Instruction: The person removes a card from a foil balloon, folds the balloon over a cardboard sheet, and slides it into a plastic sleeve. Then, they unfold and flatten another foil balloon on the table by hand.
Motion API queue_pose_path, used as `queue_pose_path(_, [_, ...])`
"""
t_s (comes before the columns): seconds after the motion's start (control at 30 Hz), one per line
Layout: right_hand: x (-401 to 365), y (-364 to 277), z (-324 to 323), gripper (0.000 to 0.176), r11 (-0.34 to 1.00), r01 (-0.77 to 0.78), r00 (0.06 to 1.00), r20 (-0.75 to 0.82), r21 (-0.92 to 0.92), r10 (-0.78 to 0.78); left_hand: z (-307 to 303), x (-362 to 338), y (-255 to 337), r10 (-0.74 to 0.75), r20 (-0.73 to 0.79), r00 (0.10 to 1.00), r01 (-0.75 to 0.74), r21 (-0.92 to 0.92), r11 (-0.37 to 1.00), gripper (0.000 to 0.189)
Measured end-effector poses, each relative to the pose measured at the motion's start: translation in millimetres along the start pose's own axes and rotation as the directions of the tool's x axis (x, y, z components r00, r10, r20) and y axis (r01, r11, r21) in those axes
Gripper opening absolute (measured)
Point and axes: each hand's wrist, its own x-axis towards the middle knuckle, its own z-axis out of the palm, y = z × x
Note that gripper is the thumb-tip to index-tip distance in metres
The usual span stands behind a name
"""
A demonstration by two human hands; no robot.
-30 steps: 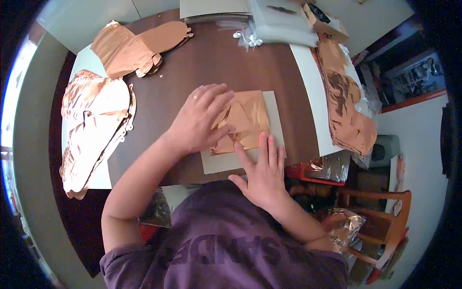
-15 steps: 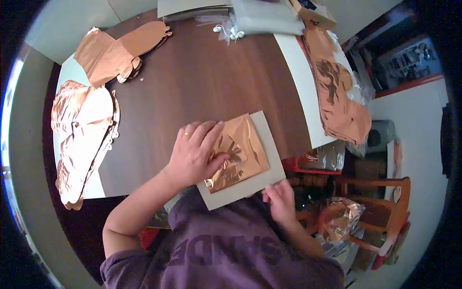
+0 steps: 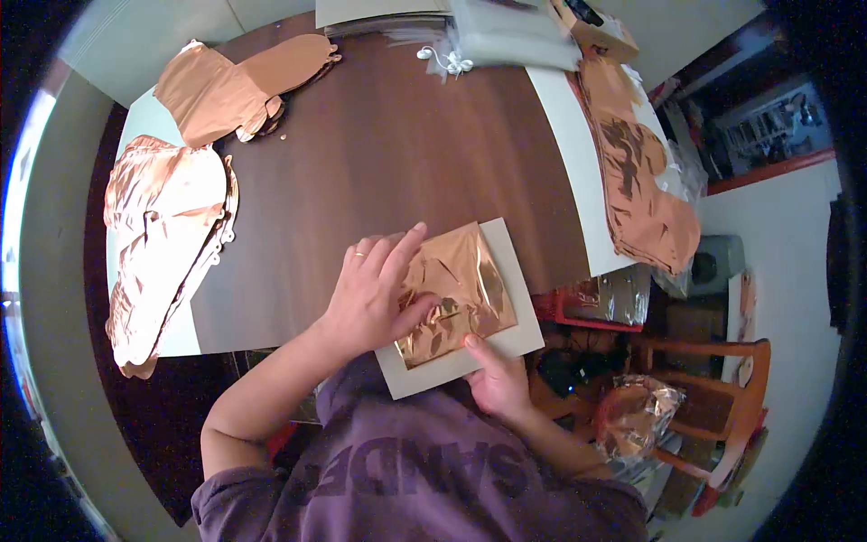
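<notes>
A folded piece of shiny copper-coloured foil (image 3: 465,275) lies on a light grey cardboard sheet (image 3: 519,312) at the table's front edge. My left hand (image 3: 370,294), a ring on one finger, rests on the left side of the foil with its fingers stretched out and the thumb apart. At the lower edge, my right hand (image 3: 499,379) grips the cardboard, thumb on top against the foil and fingers hidden underneath.
Flat copper foil balloons lie in stacks at the left edge (image 3: 167,235), back left (image 3: 226,90) and right (image 3: 632,172). Clear plastic bags (image 3: 510,36) and white earphones (image 3: 442,61) are at the back. A wooden chair (image 3: 713,379) stands right of me.
My right hand has moved from beside the cardboard's lower right corner onto its lower edge, its thumb now over the foil. The left hand stays on the foil. The view has shifted slightly.
</notes>
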Motion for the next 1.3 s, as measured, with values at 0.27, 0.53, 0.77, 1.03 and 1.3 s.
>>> queue_pose_path(0.27, [-1, -4, 4, 0.009, 0.998, 0.049, 0.983, -0.178, 0.042, -0.041, -43, 41, 3, -0.239, 0.222, 0.945, 0.313, -0.411, 0.856, 0.031])
queue_pose_path(0.53, [-1, -2, 2, 0.011, 0.989, 0.095, 0.988, -0.131, 0.110, -0.080, -43, 55, 11, -0.272, 0.272, 0.923, 0.362, -0.376, 0.853, 0.018])
queue_pose_path(0.77, [3, -1, -1, 0.017, 0.999, 0.042, 0.991, -0.127, -0.017, -0.044, -27, 53, -8, -0.337, 0.254, 0.907, 0.401, -0.274, 0.874, 0.021])
queue_pose_path(1.03, [5, -9, 16, 0.035, 0.993, 0.003, 0.991, -0.134, 0.114, 0.012, -20, 51, -14, -0.279, 0.156, 0.948, 0.307, -0.204, 0.930, 0.026])
queue_pose_path(1.3, [12, 1, 19, 0.029, 0.996, 0.083, 0.984, -0.156, -0.038, -0.088, -18, 35, 6, -0.056, 0.075, 0.996, 0.021, 0.408, 0.913, 0.053])
